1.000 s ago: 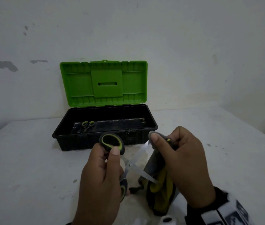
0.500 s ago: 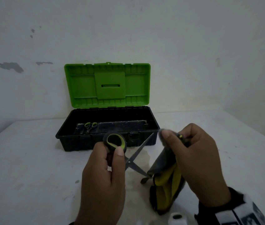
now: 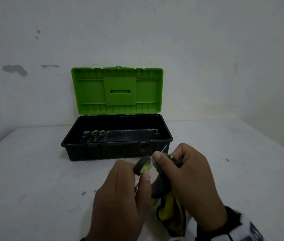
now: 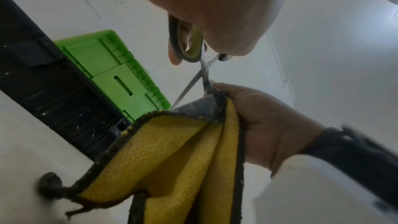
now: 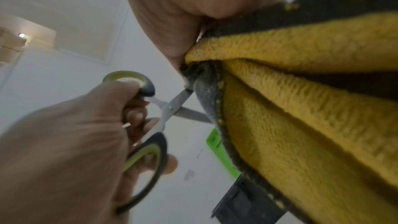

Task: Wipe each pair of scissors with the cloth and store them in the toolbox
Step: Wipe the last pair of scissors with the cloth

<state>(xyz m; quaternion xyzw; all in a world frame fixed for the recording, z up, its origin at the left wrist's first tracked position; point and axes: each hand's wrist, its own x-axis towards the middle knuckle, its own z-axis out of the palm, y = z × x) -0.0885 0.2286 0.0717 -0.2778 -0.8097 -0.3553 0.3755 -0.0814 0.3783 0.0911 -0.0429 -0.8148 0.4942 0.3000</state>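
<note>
Holding the open scissors point(image 5: 165, 113) by their handle loops, the left hand point(image 3: 120, 202) steadies them while the right hand point(image 3: 190, 185) pinches the soft cloth point(image 4: 172, 151) round one stiff, sharp blade, above the table point(image 3: 33, 188) before the toolbox point(image 3: 117, 150).

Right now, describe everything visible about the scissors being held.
The scissors have steel blades and black loop handles lined yellow-green. The blades are spread open, crossing at the pivot screw. The left hand grips the handles, fingers through the lower loop. The right hand pinches a grey-and-yellow cloth around one blade; the other blade is bare. They are held above the table, in front of the open toolbox.
</note>
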